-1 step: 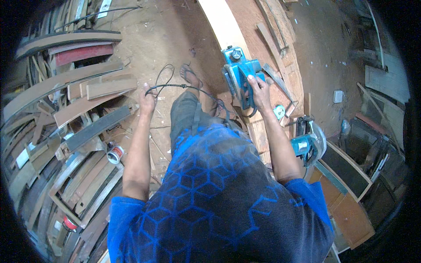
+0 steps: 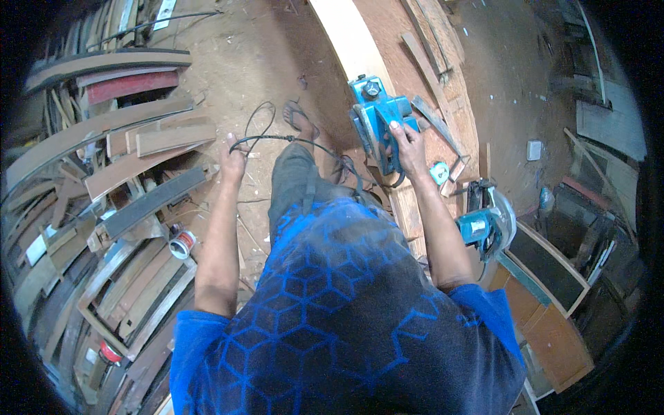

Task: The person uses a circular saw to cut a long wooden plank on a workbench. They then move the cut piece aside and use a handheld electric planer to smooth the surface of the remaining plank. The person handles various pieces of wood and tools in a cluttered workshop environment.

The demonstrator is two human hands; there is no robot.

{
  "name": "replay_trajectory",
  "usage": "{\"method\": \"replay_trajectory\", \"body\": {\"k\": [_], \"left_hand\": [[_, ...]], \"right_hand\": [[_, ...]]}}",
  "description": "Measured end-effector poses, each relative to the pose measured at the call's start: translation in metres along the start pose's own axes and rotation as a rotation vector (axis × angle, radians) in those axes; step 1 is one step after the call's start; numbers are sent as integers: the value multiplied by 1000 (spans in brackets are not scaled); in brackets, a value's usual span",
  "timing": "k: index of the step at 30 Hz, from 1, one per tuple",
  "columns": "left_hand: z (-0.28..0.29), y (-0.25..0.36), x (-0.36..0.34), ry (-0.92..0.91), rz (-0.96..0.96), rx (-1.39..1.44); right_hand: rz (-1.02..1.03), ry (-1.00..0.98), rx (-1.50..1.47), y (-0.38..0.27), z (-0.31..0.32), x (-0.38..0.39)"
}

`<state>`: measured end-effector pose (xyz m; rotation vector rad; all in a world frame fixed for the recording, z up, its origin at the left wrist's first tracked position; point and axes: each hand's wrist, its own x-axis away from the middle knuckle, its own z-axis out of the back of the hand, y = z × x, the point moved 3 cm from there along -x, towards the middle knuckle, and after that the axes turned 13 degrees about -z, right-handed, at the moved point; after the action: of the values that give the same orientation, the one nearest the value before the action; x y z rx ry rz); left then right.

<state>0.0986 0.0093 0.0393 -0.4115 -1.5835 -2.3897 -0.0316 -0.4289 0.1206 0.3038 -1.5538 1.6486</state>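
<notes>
My right hand (image 2: 411, 149) is wrapped round the rear handle of a blue electric planer (image 2: 380, 111). The planer sits at the near end of a long pale wooden board (image 2: 349, 34) on the workbench (image 2: 432, 114). Out to the left, my left hand (image 2: 233, 153) grips a black power cord (image 2: 266, 137). From there the cord loops and runs across in front of my legs toward the planer. The planer's sole and the underside of my right hand's grip are hidden.
A teal circular saw (image 2: 484, 225) and a small teal tape measure (image 2: 439, 173) lie to the right of my right forearm. Loose wood strips (image 2: 425, 66) rest along the bench. Stacked offcuts (image 2: 149, 187) and a paint can (image 2: 182, 243) stand on the left.
</notes>
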Motion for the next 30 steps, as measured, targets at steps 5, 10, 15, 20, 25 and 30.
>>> {"method": "replay_trajectory", "body": {"k": [5,10,15,20,25,30], "left_hand": [[-5,-75,69,-40,-47,114],[-12,-39,111,-122,-98,-36],[-32,-2,128,-205,-139,-135],[-52,-5,111,-268,-181,-114],[-39,18,85,-235,-183,-97],[1,37,47,-51,-224,-9]], "right_hand": [[15,-14,-28,49,24,48],[62,28,-30,97,55,96],[-34,28,-121,151,85,156],[33,52,-100,189,97,173],[98,122,34,154,74,137],[58,120,45,88,41,83]]}}
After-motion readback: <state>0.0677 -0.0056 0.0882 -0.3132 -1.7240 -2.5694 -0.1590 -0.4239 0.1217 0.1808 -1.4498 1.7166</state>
